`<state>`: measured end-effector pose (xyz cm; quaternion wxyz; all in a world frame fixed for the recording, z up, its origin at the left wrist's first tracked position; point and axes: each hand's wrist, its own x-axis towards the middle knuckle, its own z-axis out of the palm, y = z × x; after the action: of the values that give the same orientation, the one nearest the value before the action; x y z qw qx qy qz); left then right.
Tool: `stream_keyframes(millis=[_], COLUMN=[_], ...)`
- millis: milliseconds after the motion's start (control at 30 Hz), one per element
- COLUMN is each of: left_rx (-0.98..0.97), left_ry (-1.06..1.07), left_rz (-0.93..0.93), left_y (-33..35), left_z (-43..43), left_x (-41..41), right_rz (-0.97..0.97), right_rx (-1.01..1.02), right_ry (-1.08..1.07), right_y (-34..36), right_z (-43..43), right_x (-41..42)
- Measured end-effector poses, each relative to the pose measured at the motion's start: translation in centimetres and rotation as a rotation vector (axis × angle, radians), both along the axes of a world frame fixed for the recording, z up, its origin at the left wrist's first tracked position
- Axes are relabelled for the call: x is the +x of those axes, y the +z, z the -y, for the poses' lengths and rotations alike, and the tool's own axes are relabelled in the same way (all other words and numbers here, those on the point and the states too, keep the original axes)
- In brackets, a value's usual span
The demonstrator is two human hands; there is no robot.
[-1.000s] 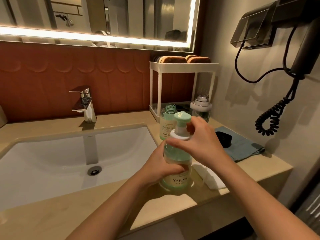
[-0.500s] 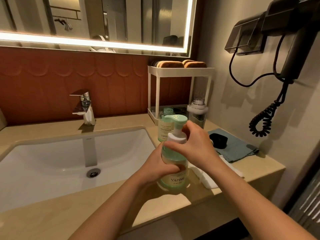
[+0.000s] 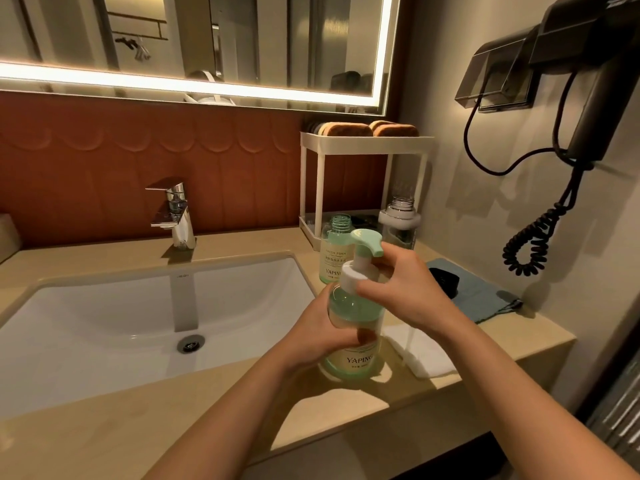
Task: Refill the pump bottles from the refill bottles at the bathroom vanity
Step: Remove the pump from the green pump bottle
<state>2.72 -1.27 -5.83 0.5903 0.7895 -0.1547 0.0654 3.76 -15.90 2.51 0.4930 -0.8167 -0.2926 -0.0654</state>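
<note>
Closing-up step, by the look of it: screwing the pump onto the pump bottle (image 3: pixel 353 358), judging by the green liquid high inside and the white collar (image 3: pixel 349 275) sitting on the neck. Grips the bottle's middle with the left hand (image 3: pixel 320 327), fingers (image 3: pixel 341 337) curled round the body, steadying it upright on the table (image 3: pixel 104 427) close to the front edge. Pinches the collar with the right hand (image 3: pixel 405 289), fingers (image 3: pixel 372 289) closed on its rim, just under the green pump head (image 3: pixel 363 242) rising above them. Behind the right fingers, near but apart: an uncapped refill bottle (image 3: pixel 334 247) with green liquid, and further right a clear bottle (image 3: pixel 400 220) with a bare threaded neck. Right of and below the right fingers: a white cloth (image 3: pixel 422 351), then a black cap (image 3: pixel 445 280) on a blue cloth (image 3: pixel 485 292). Cannot tell from the thread whether tight or loose. Next, probably: turning the collar while holding the body firm against the twist, keeping it upright to avoid a spill, then moving on to the clear bottle and recapping the refill bottle.
</note>
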Motion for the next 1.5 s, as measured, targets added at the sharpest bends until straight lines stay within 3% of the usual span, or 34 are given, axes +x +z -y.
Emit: stream_keyframes(millis=[100,267,333,467,667,833,1067,1500], left_rx=[-0.003,0.017,0.016,-0.002,-0.003,-0.004,-0.021,-0.015], left_ry=[0.003,0.023,0.020,0.019,0.016,0.022,0.046,0.032], left_rz=[-0.001,-0.003,-0.005,-0.003,0.000,-0.005,-0.006,0.010], left_y=[0.0,-0.2,-0.1,0.0,0.2,0.4,0.1,0.0], left_z=[0.1,0.0,0.0,-0.1,0.2,0.3,0.4,0.4], left_x=[0.0,0.1,0.0,-0.1,-0.2,-0.5,-0.7,-0.8], right_rz=[-0.124,0.092,0.100,-0.091,0.116,-0.017,0.100,-0.086], right_rx=[0.024,-0.040,-0.028,0.044,0.039,0.083,-0.016,0.233], right_ry=[0.088,-0.213,-0.177,0.046,-0.191,0.013,-0.185,0.172], right_y=[0.2,-1.1,-1.0,-0.8,-1.5,-1.1,-1.7,-1.7], right_z=[0.3,-0.5,-0.1,1.0,-0.2,0.3,-1.1,0.4], right_x=[-0.3,-0.7,-0.6,-0.5,-1.0,-0.7,-0.7,0.1])
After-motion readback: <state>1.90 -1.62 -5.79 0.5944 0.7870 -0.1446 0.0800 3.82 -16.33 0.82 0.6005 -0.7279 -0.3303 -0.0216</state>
